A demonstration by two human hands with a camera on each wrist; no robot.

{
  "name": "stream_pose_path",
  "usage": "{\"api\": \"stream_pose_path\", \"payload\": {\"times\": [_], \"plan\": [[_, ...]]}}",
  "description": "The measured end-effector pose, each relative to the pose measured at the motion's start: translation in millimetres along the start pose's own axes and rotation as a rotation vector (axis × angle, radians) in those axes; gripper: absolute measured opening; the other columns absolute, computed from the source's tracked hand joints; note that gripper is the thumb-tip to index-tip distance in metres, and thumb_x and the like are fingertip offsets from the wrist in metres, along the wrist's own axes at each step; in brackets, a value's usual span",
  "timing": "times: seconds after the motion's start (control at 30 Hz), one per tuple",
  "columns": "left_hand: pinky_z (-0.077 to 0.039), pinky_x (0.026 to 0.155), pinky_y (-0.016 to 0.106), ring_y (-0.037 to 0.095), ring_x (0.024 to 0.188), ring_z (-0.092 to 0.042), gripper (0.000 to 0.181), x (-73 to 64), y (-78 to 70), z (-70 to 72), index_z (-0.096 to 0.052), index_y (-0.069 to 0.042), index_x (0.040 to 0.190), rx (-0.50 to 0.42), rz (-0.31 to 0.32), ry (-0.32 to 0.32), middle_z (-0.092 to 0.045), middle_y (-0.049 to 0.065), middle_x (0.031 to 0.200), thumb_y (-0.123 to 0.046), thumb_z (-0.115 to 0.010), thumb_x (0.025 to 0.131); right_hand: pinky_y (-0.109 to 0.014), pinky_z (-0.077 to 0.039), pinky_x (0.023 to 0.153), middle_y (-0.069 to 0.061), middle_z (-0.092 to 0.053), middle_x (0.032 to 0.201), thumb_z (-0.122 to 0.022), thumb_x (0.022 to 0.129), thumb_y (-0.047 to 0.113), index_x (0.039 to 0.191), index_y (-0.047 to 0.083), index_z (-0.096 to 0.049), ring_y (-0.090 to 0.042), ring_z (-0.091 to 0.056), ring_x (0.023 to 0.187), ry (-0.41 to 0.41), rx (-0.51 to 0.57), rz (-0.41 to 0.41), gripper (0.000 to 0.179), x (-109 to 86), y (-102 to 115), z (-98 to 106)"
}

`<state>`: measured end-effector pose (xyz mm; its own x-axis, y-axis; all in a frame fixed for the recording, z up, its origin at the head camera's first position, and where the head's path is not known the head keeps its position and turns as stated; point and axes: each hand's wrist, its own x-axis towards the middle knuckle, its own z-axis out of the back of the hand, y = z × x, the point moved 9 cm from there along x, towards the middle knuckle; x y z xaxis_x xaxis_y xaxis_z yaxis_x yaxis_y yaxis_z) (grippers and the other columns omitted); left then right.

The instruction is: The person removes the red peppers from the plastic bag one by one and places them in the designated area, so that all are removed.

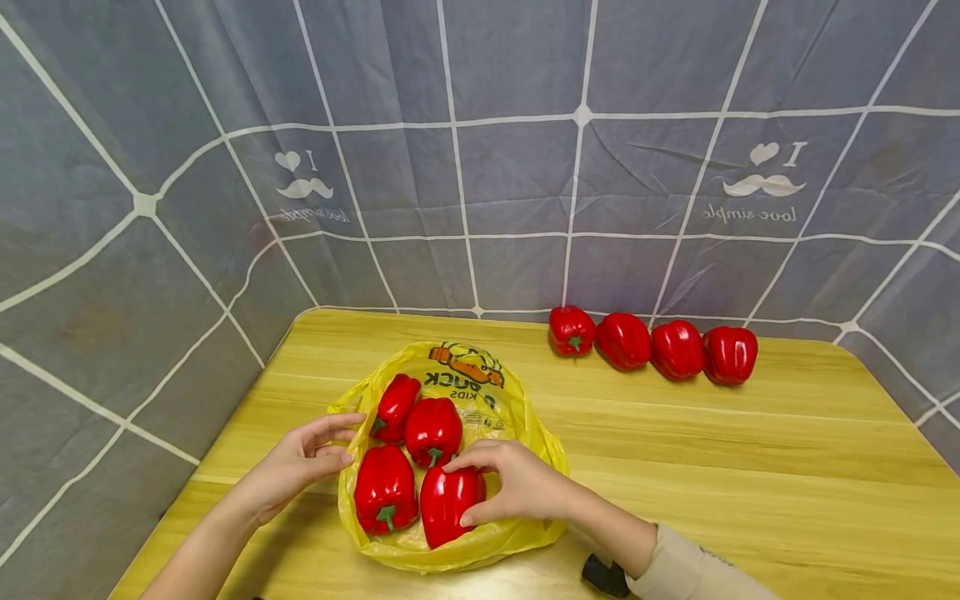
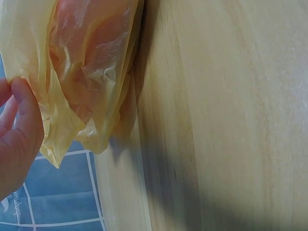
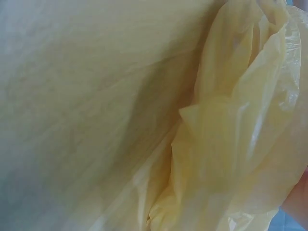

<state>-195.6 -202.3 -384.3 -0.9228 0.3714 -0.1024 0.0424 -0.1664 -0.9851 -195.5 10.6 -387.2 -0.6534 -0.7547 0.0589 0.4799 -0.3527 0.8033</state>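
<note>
A yellow plastic bag lies spread on the table with its mouth facing up and several red bell peppers inside. My right hand reaches over the bag's right rim and grips the front right bell pepper, thumb low and fingers on top. Beside it sits another bell pepper with a green stem, and behind are a bell pepper and a narrower one. At the left rim, my left hand pinches the bag's edge between thumb and finger. In the right wrist view, crumpled bag plastic covers most of the hand.
Several more red bell peppers stand in a row along the table's back edge, right of centre. A grey curtain with white lines hangs behind and at the sides. A black object lies by my right sleeve on the wooden table.
</note>
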Motion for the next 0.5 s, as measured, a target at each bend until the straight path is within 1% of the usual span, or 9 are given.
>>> {"api": "stream_pose_path", "payload": {"times": [0.1,0.3,0.5], "plan": [[-0.05,0.078,0.025,0.012,0.093,-0.058,0.048,-0.4,0.2,0.3,-0.041,0.004,0.134,-0.009,-0.003,0.003,-0.05,0.006,0.111,-0.006,-0.058,0.09,-0.028,-0.044,0.09,0.007,-0.061,0.113,-0.082,0.071,0.028,0.116,0.016,-0.065,-0.008,-0.052,0.105,-0.004,0.02,-0.001,0.05,0.2,-2.0,-1.4],[-0.051,0.078,0.025,0.012,0.093,-0.058,0.045,0.2,1.8,0.2,-0.046,-0.002,0.133,-0.006,0.003,0.001,-0.05,0.007,0.111,-0.006,-0.058,0.09,-0.025,-0.046,0.087,0.008,-0.062,0.112,-0.083,0.07,0.029,0.115,0.016,-0.065,-0.007,-0.052,0.103,-0.02,0.038,-0.007,0.05,0.9,-5.3,-3.0],[-0.051,0.078,0.025,0.012,0.093,-0.057,0.049,0.5,0.7,-0.3,-0.042,0.003,0.135,0.013,-0.005,0.001,-0.049,0.009,0.112,-0.006,-0.059,0.09,-0.025,-0.046,0.086,0.009,-0.062,0.11,-0.084,0.068,0.028,0.112,0.017,-0.066,-0.006,-0.053,0.101,-0.035,0.04,-0.013,0.048,1.3,-7.1,-1.1]]}}
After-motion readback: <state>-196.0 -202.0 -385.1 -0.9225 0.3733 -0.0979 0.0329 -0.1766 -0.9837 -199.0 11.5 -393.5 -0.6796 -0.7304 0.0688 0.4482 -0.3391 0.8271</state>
